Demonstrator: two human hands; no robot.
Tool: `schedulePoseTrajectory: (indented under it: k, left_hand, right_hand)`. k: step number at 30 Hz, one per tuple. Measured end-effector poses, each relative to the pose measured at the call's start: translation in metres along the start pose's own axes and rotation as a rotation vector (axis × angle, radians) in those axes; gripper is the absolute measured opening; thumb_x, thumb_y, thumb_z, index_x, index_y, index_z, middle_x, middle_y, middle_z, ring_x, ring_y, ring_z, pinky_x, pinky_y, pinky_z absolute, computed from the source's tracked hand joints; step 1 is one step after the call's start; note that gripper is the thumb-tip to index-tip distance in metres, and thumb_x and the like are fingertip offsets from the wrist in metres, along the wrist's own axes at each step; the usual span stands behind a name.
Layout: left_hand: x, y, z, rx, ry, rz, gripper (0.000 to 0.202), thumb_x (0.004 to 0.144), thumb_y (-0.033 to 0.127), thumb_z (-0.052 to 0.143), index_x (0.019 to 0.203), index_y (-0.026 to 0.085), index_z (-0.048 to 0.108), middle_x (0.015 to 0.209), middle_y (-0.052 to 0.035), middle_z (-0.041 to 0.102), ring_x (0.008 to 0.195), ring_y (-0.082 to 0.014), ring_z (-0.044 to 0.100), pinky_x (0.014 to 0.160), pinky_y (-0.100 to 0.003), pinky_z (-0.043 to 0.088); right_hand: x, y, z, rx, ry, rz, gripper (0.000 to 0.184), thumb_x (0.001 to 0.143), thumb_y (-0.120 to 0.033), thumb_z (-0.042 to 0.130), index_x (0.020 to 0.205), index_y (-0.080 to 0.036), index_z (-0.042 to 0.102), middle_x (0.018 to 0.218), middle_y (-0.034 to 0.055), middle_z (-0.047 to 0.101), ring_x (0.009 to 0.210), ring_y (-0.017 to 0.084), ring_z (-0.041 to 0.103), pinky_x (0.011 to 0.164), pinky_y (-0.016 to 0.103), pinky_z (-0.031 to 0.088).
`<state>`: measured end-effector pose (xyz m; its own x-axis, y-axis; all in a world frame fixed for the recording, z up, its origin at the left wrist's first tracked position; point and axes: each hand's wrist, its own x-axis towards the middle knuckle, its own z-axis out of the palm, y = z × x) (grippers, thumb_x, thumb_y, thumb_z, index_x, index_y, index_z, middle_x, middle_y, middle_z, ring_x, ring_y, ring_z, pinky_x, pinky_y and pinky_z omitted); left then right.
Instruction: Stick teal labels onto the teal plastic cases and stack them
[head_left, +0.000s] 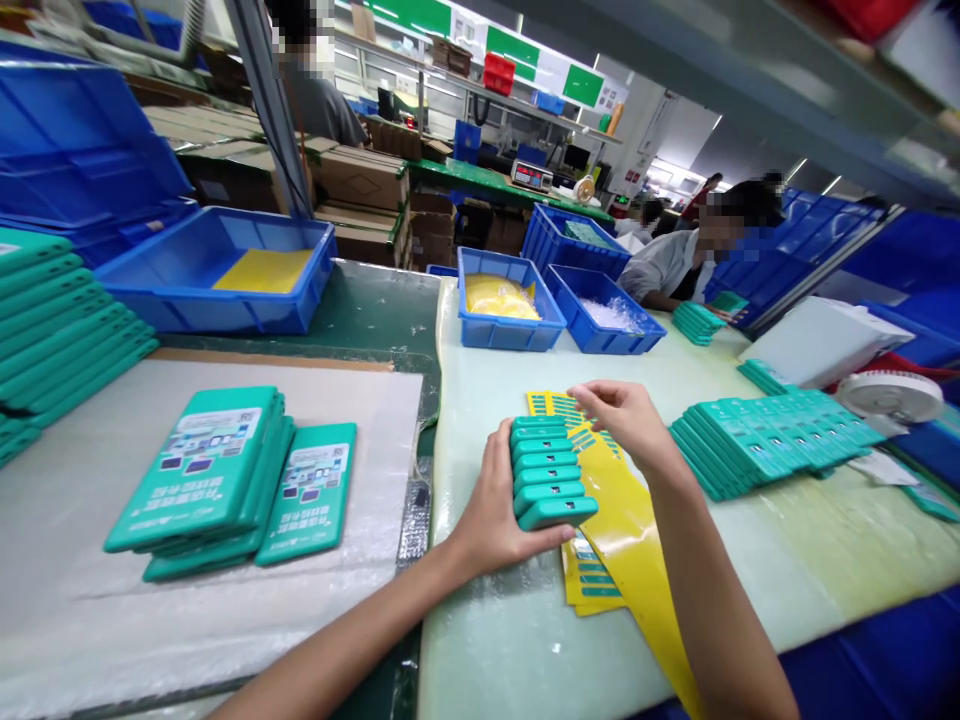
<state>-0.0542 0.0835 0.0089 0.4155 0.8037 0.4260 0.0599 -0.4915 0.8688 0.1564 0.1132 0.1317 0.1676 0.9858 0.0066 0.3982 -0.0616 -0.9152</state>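
Note:
My left hand is wrapped round a row of several teal power banks standing on edge on the pale mat. My right hand hovers just beyond the far end of the row, fingers curled and pinched over the yellow label sheets lying under and beside the row. What the fingertips hold, if anything, I cannot make out. Teal stickers run along the sheets.
Flat teal packages lie stacked on white foam at left, more at far left. Fanned teal units lie at right. Blue bins stand behind. A seated person works at right; another person stands behind.

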Motion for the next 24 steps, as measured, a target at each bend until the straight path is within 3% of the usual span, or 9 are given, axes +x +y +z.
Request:
schedulePoseTrajectory:
  k: [2, 4, 8, 13, 16, 18, 21, 24]
  left_hand:
    - [0.000, 0.001, 0.000, -0.011, -0.001, 0.000, 0.139, 0.076, 0.073, 0.093, 0.174, 0.022, 0.009, 0.170, -0.0266, 0.030, 0.161, -0.0534, 0.034, 0.134, -0.079, 0.029]
    - [0.001, 0.002, -0.001, -0.021, -0.001, 0.001, 0.137, 0.077, 0.073, 0.092, 0.174, 0.022, 0.010, 0.169, -0.0263, 0.032, 0.160, -0.0523, 0.037, 0.134, -0.077, 0.030]
    - [0.000, 0.000, -0.002, -0.009, -0.013, -0.001, 0.138, 0.079, 0.074, 0.091, 0.174, 0.021, 0.008, 0.170, -0.0270, 0.031, 0.163, -0.0529, 0.033, 0.135, -0.077, 0.028]
    - [-0.002, -0.005, -0.003, 0.025, -0.032, -0.004, 0.139, 0.078, 0.070, 0.092, 0.175, 0.022, 0.004, 0.174, -0.0280, 0.026, 0.165, -0.0539, 0.030, 0.135, -0.077, 0.029]
    - [-0.003, -0.006, -0.003, 0.048, -0.058, 0.012, 0.138, 0.079, 0.071, 0.091, 0.175, 0.022, 0.005, 0.175, -0.0287, 0.024, 0.166, -0.0550, 0.028, 0.134, -0.079, 0.028]
    - [-0.003, -0.006, -0.004, 0.045, -0.062, 0.009, 0.136, 0.080, 0.072, 0.090, 0.175, 0.022, 0.006, 0.174, -0.0284, 0.028, 0.164, -0.0542, 0.033, 0.133, -0.079, 0.031]
    - [-0.001, -0.006, -0.005, 0.032, -0.026, -0.025, 0.136, 0.079, 0.071, 0.091, 0.175, 0.022, 0.008, 0.169, -0.0269, 0.037, 0.159, -0.0521, 0.043, 0.132, -0.077, 0.035]
    - [0.000, -0.007, -0.006, 0.046, 0.004, -0.030, 0.137, 0.077, 0.072, 0.092, 0.176, 0.022, 0.011, 0.169, -0.0267, 0.038, 0.159, -0.0526, 0.042, 0.132, -0.076, 0.036]
  right_hand:
    - [0.000, 0.006, 0.005, 0.117, -0.135, 0.007, 0.058, 0.065, -0.071, 0.090, 0.081, -0.015, 0.085, 0.080, 0.0062, 0.075, 0.073, 0.016, 0.059, 0.069, 0.029, 0.047]
    - [-0.001, 0.012, 0.014, 0.156, -0.231, 0.028, 0.058, 0.064, -0.070, 0.092, 0.076, -0.015, 0.084, 0.072, 0.0034, 0.070, 0.069, 0.014, 0.055, 0.069, 0.029, 0.046]
    - [-0.001, 0.020, 0.025, 0.214, -0.137, 0.065, 0.068, 0.066, -0.081, 0.087, 0.064, -0.015, 0.076, 0.060, 0.0001, 0.059, 0.062, 0.012, 0.049, 0.065, 0.028, 0.043]
    - [0.005, 0.025, 0.030, 0.200, -0.217, -0.010, 0.064, 0.067, -0.077, 0.091, 0.071, -0.014, 0.079, 0.064, 0.0018, 0.064, 0.064, 0.013, 0.053, 0.065, 0.027, 0.044]
    - [0.018, 0.034, 0.034, 0.159, -0.116, 0.030, 0.071, 0.070, -0.086, 0.080, 0.061, -0.017, 0.067, 0.056, 0.0014, 0.056, 0.056, 0.013, 0.049, 0.058, 0.028, 0.044]
    - [0.026, 0.047, 0.031, 0.136, -0.036, 0.080, 0.071, 0.074, -0.088, 0.069, 0.061, -0.019, 0.062, 0.058, 0.0043, 0.059, 0.056, 0.015, 0.053, 0.057, 0.029, 0.047]
    - [0.026, 0.074, 0.010, 0.031, 0.099, 0.073, 0.048, 0.077, -0.067, 0.073, 0.067, -0.020, 0.066, 0.071, 0.0089, 0.070, 0.069, 0.020, 0.064, 0.067, 0.031, 0.052]
    - [0.006, 0.102, -0.012, -0.105, 0.151, 0.047, 0.019, 0.068, -0.039, 0.078, 0.068, -0.021, 0.070, 0.076, 0.0080, 0.075, 0.077, 0.023, 0.067, 0.077, 0.035, 0.053]
